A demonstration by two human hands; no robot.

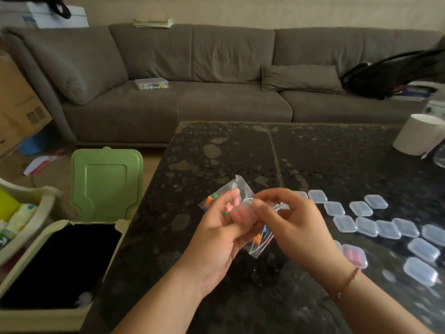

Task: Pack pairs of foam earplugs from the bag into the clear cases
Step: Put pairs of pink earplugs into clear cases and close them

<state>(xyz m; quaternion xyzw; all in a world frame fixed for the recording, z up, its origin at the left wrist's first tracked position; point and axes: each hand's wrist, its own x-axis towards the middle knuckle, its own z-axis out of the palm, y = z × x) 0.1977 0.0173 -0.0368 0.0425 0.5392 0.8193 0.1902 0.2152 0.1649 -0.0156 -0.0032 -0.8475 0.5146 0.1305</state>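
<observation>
Two hands: left hand (222, 227) grips the bag (237, 189) above the table; right hand (292, 218) pinches its far edge.
Earplugs (239, 212): inside the bag, pink, orange and green; likely feather-light, squashy foam, best pinched mid-body.
Bag: thin film, probably slippery and crinkly.
Clear cases (366, 226): scattered at right; one case (354, 255) already holds pink.
Surface: dark speckled table (240, 150), glossy.
Room: grey sofa (192, 75) behind, green-lidded bin (106, 184) at left.
</observation>
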